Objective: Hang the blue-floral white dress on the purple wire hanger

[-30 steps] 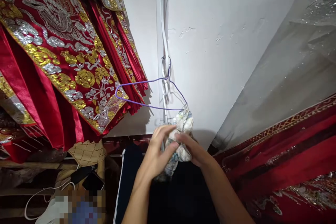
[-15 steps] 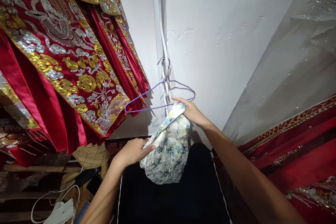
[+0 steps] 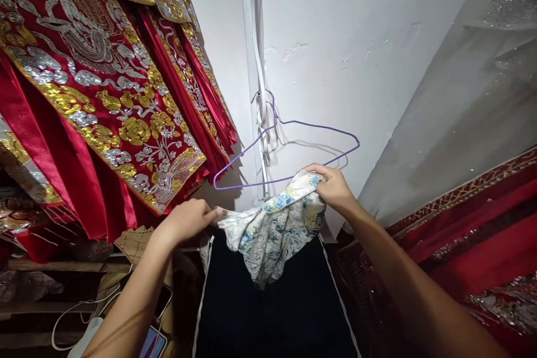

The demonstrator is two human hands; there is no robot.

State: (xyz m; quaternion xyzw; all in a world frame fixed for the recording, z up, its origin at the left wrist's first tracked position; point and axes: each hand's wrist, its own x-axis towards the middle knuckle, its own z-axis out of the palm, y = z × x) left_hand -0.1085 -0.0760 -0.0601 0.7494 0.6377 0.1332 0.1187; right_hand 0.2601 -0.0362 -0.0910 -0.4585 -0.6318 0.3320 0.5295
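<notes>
Between both hands (image 3: 187,224) (image 3: 334,185) hangs the floral cloth (image 3: 274,238)

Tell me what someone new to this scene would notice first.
Likely the red garment first, glittering with gold and silver, filling the upper left. Next comes the purple hanger near the middle, before the white wall, then the floral cloth partly covering the hanger's lower edge, held by the left hand and right hand.

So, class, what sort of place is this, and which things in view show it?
Perhaps a costume shop or storeroom: an ornately embroidered red garment hangs at the left, more red fabric shows at the right, and a purple hanger hangs between them.
</notes>
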